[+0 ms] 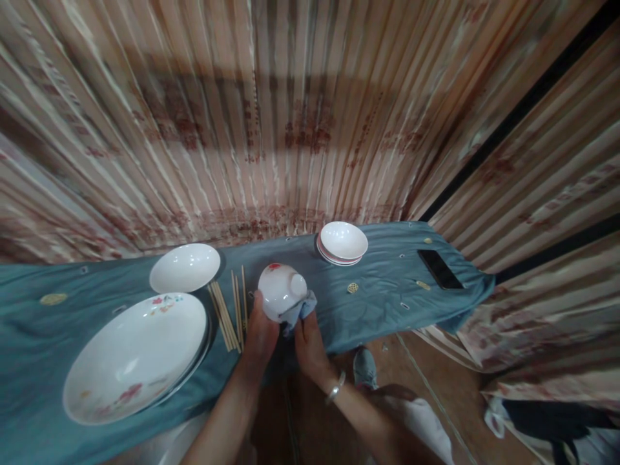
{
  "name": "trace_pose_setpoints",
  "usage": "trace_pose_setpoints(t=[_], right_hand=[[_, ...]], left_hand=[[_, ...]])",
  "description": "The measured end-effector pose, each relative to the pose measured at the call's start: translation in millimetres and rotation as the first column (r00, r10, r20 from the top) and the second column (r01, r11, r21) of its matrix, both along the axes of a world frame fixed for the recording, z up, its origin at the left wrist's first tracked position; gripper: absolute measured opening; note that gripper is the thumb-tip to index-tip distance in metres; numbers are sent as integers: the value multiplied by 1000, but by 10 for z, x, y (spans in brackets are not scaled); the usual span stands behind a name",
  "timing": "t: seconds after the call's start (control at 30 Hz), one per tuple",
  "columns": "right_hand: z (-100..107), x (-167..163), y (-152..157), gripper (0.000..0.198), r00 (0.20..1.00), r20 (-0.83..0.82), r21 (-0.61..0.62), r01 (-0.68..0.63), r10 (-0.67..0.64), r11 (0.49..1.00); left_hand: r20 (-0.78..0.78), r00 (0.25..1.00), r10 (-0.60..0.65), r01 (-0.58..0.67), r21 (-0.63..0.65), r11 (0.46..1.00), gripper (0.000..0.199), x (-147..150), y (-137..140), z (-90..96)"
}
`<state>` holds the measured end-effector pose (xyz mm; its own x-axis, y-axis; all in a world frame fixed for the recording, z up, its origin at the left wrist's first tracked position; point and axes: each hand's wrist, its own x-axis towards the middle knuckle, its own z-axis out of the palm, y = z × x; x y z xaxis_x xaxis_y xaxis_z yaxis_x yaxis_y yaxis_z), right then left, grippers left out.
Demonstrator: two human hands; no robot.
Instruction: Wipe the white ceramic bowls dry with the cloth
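A white bowl (pixel 277 292) with a red flower on its side is held tilted above the table's front edge, its foot ring turned to the right. My left hand (pixel 262 330) grips the bowl from the lower left, its fingers partly hidden behind it. A light blue cloth (pixel 299 312) is pressed against the bowl's lower right side. My right hand (pixel 309 342), with a silver bangle at the wrist, is closed on that cloth. Just left of my left hand, several wooden chopsticks (pixel 223 316) lie on the tablecloth.
Large floral oval plates (pixel 140 355) are stacked at the left, with a white bowl (pixel 185 268) behind them. Small bowls (pixel 343 240) stand stacked at the back. A black phone (pixel 440 268) lies on the right of the blue tablecloth (pixel 387 284). Curtains (pixel 290 129) hang behind.
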<state>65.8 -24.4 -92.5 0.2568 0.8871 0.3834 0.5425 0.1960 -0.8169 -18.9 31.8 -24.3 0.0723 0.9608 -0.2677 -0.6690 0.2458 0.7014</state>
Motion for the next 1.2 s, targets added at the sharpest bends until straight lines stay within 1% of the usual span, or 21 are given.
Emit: trace_pose_setpoints(t=[0.1, 0.2, 0.37, 0.43, 0.5, 0.57, 0.67, 0.73, 0.8, 0.9, 1.03, 1.2], right_hand=[[0, -75, -86, 61, 989, 148, 40, -15, 9, 999], [-6, -100, -122, 68, 955, 297, 103, -28, -4, 994], [21, -51, -82, 72, 859, 512, 166, -75, -21, 983], [74, -29, -62, 71, 817, 577, 170, -100, -17, 980], [156, -16, -46, 70, 790, 613, 167, -127, -2, 978], [253, -7, -32, 69, 783, 622, 169, -152, 14, 974], [395, 5, -8, 69, 797, 602, 175, -183, 42, 968], [477, 12, 15, 72, 812, 582, 173, -184, 51, 968], [553, 20, 46, 71, 825, 564, 170, -170, 46, 971], [669, 39, 103, 68, 844, 534, 151, -144, 42, 978], [793, 96, 186, 62, 876, 479, 117, -121, 51, 986], [809, 191, 288, 55, 948, 315, 156, -105, 51, 982]], left_hand=[[59, 998, 21, -19, -45, 999, 51, -3, -11, 53], [72, 996, 53, -47, -87, 995, 51, -16, -10, 110], [7, 995, 97, -93, -232, 968, 48, -53, 19, 156], [-21, 995, 97, -99, -242, 965, 46, -65, 21, 134], [-58, 994, 92, -103, -217, 971, 45, -76, 15, 82], [-121, 989, 81, -100, -164, 981, 47, -94, 4, 10], [-275, 960, 50, -62, -35, 997, 52, -130, -19, -80], [-381, 923, 44, -29, 44, 999, 54, -151, -34, -98], [-441, 896, 50, -8, 96, 995, 53, -159, -46, -91], [-454, 890, 49, 7, 120, 993, 50, -153, -52, -88], [-426, 905, 19, 33, 114, 993, 47, -124, -36, -149], [-386, 922, 38, 30, 167, 985, 40, -91, -21, -176]])
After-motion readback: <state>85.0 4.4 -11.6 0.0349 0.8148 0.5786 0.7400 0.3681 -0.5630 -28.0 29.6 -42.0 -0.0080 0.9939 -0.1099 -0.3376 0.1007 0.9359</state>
